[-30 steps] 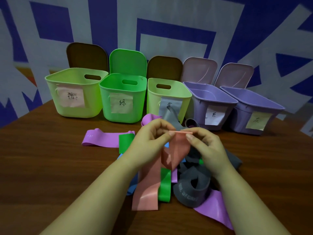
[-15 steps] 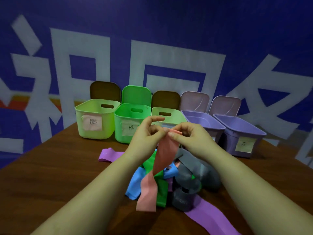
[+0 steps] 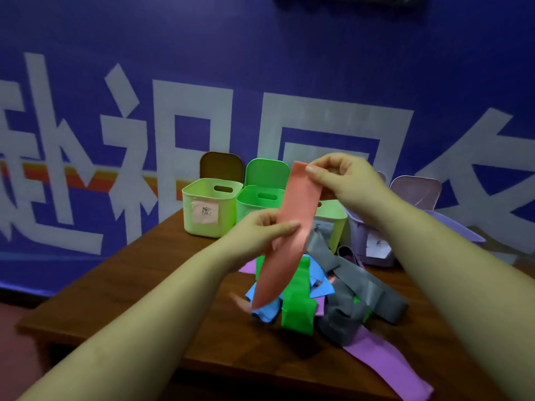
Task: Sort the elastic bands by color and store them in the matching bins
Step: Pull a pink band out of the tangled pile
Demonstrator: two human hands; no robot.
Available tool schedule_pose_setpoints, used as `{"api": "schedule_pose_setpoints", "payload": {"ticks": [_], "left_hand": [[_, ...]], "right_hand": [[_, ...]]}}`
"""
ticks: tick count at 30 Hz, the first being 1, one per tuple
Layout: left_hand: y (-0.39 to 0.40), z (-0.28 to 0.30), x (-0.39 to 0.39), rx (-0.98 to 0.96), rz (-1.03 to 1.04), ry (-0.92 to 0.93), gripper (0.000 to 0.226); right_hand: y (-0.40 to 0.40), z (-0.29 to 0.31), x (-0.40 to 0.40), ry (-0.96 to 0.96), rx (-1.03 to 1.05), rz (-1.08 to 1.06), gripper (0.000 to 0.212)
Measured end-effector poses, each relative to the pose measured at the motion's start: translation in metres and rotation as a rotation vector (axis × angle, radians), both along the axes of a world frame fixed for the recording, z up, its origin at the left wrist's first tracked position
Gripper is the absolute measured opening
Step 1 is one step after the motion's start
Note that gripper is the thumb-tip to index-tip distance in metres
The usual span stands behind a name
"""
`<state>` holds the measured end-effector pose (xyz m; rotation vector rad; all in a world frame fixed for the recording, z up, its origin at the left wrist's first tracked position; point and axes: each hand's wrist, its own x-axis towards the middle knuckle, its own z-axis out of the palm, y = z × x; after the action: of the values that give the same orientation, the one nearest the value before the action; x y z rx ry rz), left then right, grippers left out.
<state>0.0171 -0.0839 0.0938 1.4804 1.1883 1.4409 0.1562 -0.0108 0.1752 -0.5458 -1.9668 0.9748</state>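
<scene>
A salmon-pink elastic band (image 3: 292, 227) hangs in the air above the pile. My right hand (image 3: 344, 178) pinches its top end, and my left hand (image 3: 260, 230) pinches it lower down near the middle. Beneath lies a heap of bands: green (image 3: 298, 302), blue (image 3: 265, 311), grey (image 3: 353, 287) and purple (image 3: 388, 363). A row of labelled bins stands behind: a light green bin (image 3: 211, 211) at the left, a brighter green bin (image 3: 256, 201), a yellow-green bin (image 3: 333, 224) partly hidden by the pink band, and purple bins (image 3: 373, 244) to the right.
The bins' lids stand upright behind them against a blue wall with large white characters. The brown wooden table (image 3: 139, 287) ends at its left edge, with floor beyond.
The pink band has been lifted higher off the pile. My right hand rose with its top end while my left slid down along it. The camera tilted up.
</scene>
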Motion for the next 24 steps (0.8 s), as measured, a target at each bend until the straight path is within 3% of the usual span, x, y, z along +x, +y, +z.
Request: {"api": "schedule_pose_setpoints", "payload": {"ticks": [3,8,14,16,19,24], "left_hand": [[-0.015,0.014,-0.007,0.003,-0.012,-0.008,0.01],[-0.034,0.036,-0.019,0.168,0.119,-0.083,0.013],[-0.053,0.044,-0.03,0.261,0.357,0.024,0.008],[-0.057,0.045,-0.03,0.259,0.367,0.019,0.008],[-0.063,0.049,-0.029,0.257,0.375,0.015,0.009],[-0.071,0.059,-0.035,0.235,0.415,0.024,0.012]], "right_hand": [[-0.008,0.006,-0.006,0.017,-0.056,0.038,0.012],[-0.026,0.0,-0.022,-0.054,-0.105,0.169,0.01],[-0.042,-0.014,-0.036,-0.013,-0.108,0.164,0.007],[-0.049,-0.02,-0.038,0.018,-0.184,0.218,0.021],[-0.06,-0.041,-0.042,-0.099,-0.289,0.34,0.046],[-0.078,-0.092,-0.055,-0.354,-0.304,0.358,0.009]]}}
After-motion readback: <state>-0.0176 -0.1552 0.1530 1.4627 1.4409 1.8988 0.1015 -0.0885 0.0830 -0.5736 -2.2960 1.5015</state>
